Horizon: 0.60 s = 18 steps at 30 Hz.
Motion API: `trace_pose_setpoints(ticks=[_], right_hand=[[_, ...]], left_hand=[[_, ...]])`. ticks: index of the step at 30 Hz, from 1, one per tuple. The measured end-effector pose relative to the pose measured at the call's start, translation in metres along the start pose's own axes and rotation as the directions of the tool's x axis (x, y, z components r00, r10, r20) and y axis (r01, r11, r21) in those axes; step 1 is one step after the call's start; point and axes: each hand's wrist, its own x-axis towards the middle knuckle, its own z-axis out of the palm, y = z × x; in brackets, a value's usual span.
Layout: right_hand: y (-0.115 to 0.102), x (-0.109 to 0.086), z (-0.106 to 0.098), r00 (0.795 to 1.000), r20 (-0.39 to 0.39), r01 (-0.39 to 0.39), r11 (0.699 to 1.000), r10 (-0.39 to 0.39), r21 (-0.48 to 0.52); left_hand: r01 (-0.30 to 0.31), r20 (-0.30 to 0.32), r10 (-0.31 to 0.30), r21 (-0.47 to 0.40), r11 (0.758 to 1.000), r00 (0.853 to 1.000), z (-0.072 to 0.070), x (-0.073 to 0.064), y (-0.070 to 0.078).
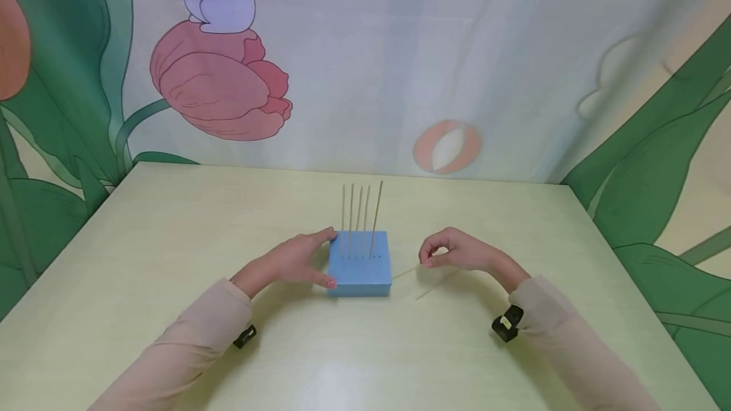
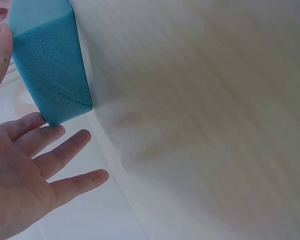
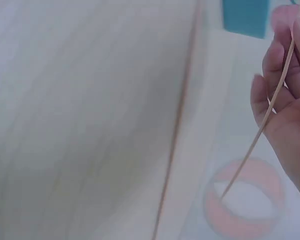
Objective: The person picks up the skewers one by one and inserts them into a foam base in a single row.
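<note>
A blue foam block [image 1: 360, 274] sits on the table with several thin wooden sticks [image 1: 358, 217] standing upright in its top. Small dark holes show to the right of the standing sticks. At the block's left side, my left hand [image 1: 297, 260] touches it with thumb and fingertips, its fingers spread and fairly straight in the left wrist view. To the right of the block, my right hand [image 1: 457, 250] pinches another thin wooden stick [image 3: 275, 97] between thumb and fingers. One more stick [image 1: 436, 285] lies on the table below that hand.
The pale wooden table [image 1: 285, 360] ends at a back edge, behind which hangs a printed curtain [image 1: 354, 81] with flowers and leaves. Each wrist carries a small black camera, such as the one on the right [image 1: 507, 323].
</note>
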Motion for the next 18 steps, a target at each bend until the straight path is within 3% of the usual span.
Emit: trace_pose_setpoints(ticks=[3,8,18], right_hand=[[-0.008,-0.003,-0.002,0.999,-0.034,-0.011,0.999,0.012,0.036],[-0.018,-0.008,-0.001,0.988,-0.157,0.016,0.994,0.000,0.105],[-0.035,-0.005,0.009,0.926,-0.364,0.177,0.968,-0.103,0.176]], left_hand=[[-0.002,-0.004,0.002,0.010,1.000,1.000,0.001,-0.001,-0.002],[-0.013,-0.011,0.012,-0.001,1.000,1.000,0.000,-0.002,-0.003],[-0.030,-0.018,0.030,-0.002,1.000,0.999,0.003,-0.001,-0.005]])
